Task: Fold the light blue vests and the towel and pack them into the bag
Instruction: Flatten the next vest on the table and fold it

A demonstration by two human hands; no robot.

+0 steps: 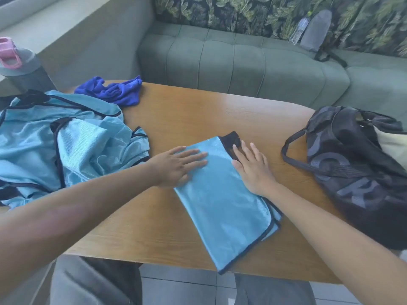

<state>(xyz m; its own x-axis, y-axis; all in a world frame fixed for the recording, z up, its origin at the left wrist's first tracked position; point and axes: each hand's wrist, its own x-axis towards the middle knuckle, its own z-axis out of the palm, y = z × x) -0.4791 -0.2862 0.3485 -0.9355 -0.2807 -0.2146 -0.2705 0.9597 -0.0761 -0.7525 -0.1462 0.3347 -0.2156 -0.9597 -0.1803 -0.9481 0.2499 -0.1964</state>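
Both flat hands, left hand, right hand, fingers atop folded vest

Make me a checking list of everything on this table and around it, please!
Surface: wooden table, brown top.
Job's things: folded vest lies flat in the middle; pile of unfolded vests at the left; blue towel crumpled at the far left edge; dark bag at the right, its top gaping.
Clutter: grey bottle with pink lid at the far left.
Grippers: left hand flat on the folded vest's left edge; right hand flat on its right edge.
Cables: nothing seen.
Surroundings: green sofa behind the table, with a grey pouch and a clear bottle leaning on its leaf-print back.
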